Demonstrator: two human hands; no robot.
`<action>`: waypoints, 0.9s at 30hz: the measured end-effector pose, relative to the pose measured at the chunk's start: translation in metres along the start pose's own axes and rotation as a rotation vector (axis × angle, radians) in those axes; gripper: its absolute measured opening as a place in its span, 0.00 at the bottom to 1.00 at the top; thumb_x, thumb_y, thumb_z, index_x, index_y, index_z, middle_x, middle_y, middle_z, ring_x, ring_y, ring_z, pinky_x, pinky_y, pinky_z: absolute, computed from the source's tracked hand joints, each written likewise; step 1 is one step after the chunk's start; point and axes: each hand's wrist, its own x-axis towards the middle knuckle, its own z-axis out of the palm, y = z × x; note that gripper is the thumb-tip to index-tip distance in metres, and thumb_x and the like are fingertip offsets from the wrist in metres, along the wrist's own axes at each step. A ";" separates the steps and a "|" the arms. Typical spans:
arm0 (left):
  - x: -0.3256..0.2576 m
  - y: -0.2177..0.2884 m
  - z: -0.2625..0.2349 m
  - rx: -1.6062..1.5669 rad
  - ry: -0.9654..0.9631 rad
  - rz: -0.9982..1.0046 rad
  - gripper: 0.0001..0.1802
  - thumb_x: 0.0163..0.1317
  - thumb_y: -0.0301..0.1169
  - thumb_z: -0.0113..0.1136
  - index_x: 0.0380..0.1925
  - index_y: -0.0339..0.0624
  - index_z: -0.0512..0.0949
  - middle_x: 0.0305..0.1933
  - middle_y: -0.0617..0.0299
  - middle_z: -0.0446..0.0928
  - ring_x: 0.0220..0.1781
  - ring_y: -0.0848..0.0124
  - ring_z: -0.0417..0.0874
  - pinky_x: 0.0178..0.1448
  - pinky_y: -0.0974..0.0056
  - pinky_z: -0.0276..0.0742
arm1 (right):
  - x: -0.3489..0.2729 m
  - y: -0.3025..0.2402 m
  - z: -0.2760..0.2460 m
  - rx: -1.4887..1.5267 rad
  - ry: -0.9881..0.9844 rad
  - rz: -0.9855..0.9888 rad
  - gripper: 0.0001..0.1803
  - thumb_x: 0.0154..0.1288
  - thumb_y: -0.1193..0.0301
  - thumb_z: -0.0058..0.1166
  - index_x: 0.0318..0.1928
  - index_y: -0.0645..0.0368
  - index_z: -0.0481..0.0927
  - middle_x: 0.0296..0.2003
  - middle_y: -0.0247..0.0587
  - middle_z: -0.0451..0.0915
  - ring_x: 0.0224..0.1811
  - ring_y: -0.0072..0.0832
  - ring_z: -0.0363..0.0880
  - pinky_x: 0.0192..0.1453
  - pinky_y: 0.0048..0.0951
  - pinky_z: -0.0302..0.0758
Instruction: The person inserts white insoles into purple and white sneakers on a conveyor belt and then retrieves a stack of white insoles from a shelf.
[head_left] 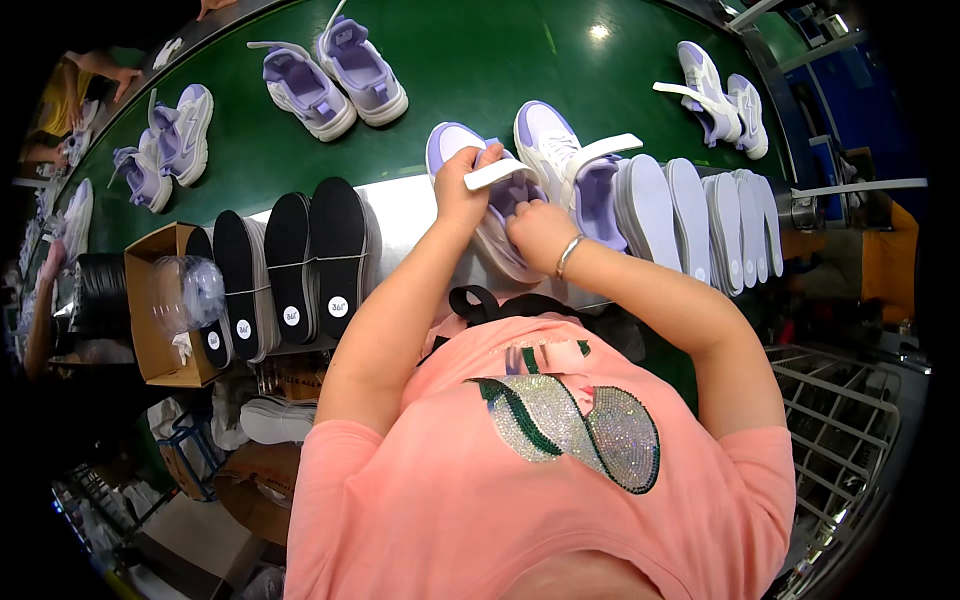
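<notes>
Lilac sneaker (500,235) sits on the metal bench edge (400,215), just beside the green conveyor (450,70). Left hand (462,185) pinches its white insole (500,173) w/ fingers curled; right hand (538,232) is pressed into the opening, fingers hidden—can't tell. Best to seat the heel first & smooth it flat. Both elbows bent, forearms converging.

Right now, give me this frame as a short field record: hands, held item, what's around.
left hand: grips a white insole at the opening of a lavender sneaker
right hand: fingers at the same sneaker's opening; silver bracelet on the wrist
surface: green conveyor belt, sneaker at its near edge
beside sneaker: its pair mate, a white insole sticking out of it
right of hands: row of white insoles on edge
left of hands: stacks of black insoles, cardboard box
further on belt: more lavender sneaker pairs
</notes>
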 end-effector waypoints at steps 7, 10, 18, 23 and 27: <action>0.011 -0.019 0.012 -0.185 -0.048 -0.007 0.23 0.56 0.48 0.52 0.17 0.37 0.74 0.14 0.59 0.71 0.18 0.72 0.68 0.24 0.66 0.63 | 0.029 0.001 0.006 0.195 -0.270 0.142 0.10 0.45 0.73 0.49 0.28 0.62 0.80 0.30 0.52 0.78 0.35 0.38 0.79 0.39 0.35 0.74; 0.014 -0.017 0.013 -0.219 -0.068 0.009 0.23 0.55 0.49 0.52 0.17 0.38 0.74 0.14 0.60 0.71 0.18 0.73 0.68 0.23 0.67 0.64 | 0.045 0.009 0.009 0.121 -0.494 0.004 0.13 0.45 0.72 0.49 0.32 0.62 0.81 0.33 0.52 0.79 0.37 0.38 0.79 0.41 0.35 0.73; 0.012 -0.012 0.009 -0.224 -0.080 -0.001 0.24 0.55 0.49 0.52 0.18 0.37 0.75 0.14 0.60 0.72 0.18 0.73 0.69 0.24 0.67 0.64 | 0.040 0.000 0.019 0.131 -0.316 0.284 0.12 0.44 0.73 0.50 0.31 0.61 0.81 0.33 0.49 0.79 0.37 0.37 0.78 0.40 0.33 0.73; 0.018 -0.021 0.015 -0.172 -0.096 -0.029 0.24 0.55 0.49 0.52 0.18 0.37 0.75 0.15 0.61 0.72 0.18 0.73 0.70 0.24 0.67 0.64 | 0.036 0.007 0.003 0.010 -0.497 0.054 0.14 0.44 0.72 0.50 0.35 0.61 0.81 0.34 0.49 0.79 0.37 0.37 0.79 0.40 0.32 0.73; 0.013 -0.013 0.014 -0.183 -0.085 -0.031 0.24 0.55 0.50 0.52 0.17 0.37 0.73 0.14 0.59 0.71 0.18 0.71 0.70 0.24 0.66 0.65 | 0.026 0.018 -0.011 0.089 -0.599 -0.091 0.13 0.46 0.69 0.49 0.33 0.61 0.80 0.31 0.49 0.79 0.36 0.38 0.79 0.44 0.36 0.70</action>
